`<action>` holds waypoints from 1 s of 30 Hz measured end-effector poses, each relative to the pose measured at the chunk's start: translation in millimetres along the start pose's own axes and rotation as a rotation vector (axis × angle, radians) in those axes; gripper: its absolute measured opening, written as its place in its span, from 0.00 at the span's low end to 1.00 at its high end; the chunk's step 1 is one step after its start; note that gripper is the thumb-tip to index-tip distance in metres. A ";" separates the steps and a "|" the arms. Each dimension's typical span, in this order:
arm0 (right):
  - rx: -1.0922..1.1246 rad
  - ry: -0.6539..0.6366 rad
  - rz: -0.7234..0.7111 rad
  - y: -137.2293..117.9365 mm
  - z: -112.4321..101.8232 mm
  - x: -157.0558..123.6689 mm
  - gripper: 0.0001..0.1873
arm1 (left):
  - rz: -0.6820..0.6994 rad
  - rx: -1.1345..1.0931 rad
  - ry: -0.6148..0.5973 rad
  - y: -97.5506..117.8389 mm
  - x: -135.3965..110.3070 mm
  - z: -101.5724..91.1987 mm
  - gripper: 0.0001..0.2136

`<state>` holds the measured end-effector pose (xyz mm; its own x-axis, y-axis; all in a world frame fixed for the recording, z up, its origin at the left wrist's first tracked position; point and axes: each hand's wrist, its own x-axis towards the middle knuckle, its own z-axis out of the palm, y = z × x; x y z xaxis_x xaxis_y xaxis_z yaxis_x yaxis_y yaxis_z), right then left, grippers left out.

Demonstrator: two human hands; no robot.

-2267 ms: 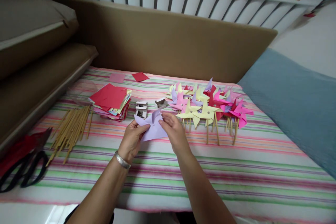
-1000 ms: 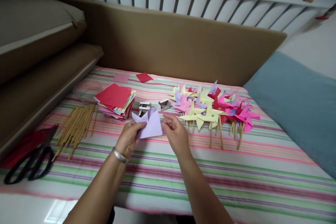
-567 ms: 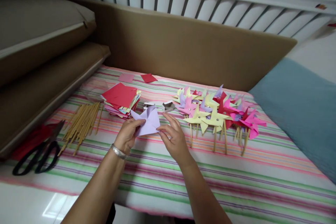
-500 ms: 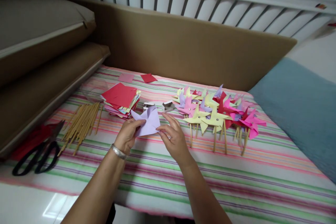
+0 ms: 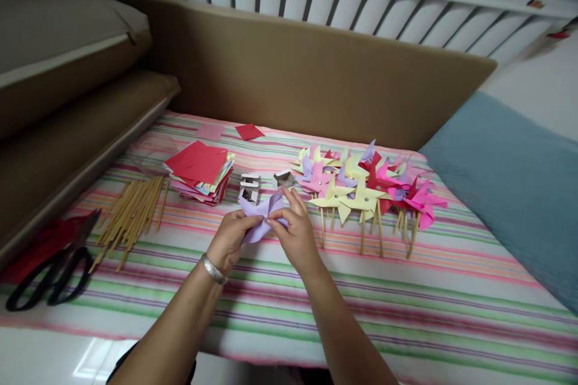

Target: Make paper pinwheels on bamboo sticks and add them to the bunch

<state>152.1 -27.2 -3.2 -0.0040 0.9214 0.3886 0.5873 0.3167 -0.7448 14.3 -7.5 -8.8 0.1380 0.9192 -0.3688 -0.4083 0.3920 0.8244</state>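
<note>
A purple paper pinwheel (image 5: 275,203) with its corners bent inward is held between both hands above the striped cloth (image 5: 289,319). My left hand (image 5: 231,233) grips it from the left, thumb pressed near its centre. My right hand (image 5: 295,230) pinches a folded corner at the middle, its other fingers raised. Just beyond the paper stand a small white open box (image 5: 249,186) with dark bits inside and a second little box (image 5: 284,178). Finished pinwheels (image 5: 365,197) on sticks, in yellow, pink, red and purple, lie to the right of my hands.
Left of the hands sit a stack of coloured paper squares (image 5: 198,163), a heap of wooden sticks (image 5: 130,216) and black-handled scissors (image 5: 67,271) beside red material. Two loose paper pieces lie farther back. Brown cushions (image 5: 81,108) rise at left; a brown board (image 5: 293,72) borders the back.
My right hand has brought a corner of the purple paper in to its centre, where both thumbs now meet. The view has shifted slightly, and the small white box shows more.
</note>
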 end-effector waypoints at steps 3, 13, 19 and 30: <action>-0.012 -0.006 0.021 -0.2 -0.1 0.1 0.03 | -0.012 0.000 -0.016 0.5 -1.2 0.5 0.09; -0.051 -0.050 0.058 0.9 -0.8 1.5 0.02 | -0.038 -0.021 -0.077 0.0 -0.6 -1.6 0.07; -0.054 -0.034 0.112 1.1 0.3 1.8 0.04 | -0.045 -0.001 -0.128 0.7 -0.3 -1.1 0.10; -0.179 -0.160 0.038 -7.1 -22.5 4.5 0.27 | 0.040 0.489 -0.119 -6.4 5.5 -7.5 0.05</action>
<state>166.1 -30.4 15.9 -0.0993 0.9603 0.2608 0.7233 0.2497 -0.6438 10.9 -5.2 -19.3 0.2441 0.9206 -0.3049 0.0513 0.3017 0.9520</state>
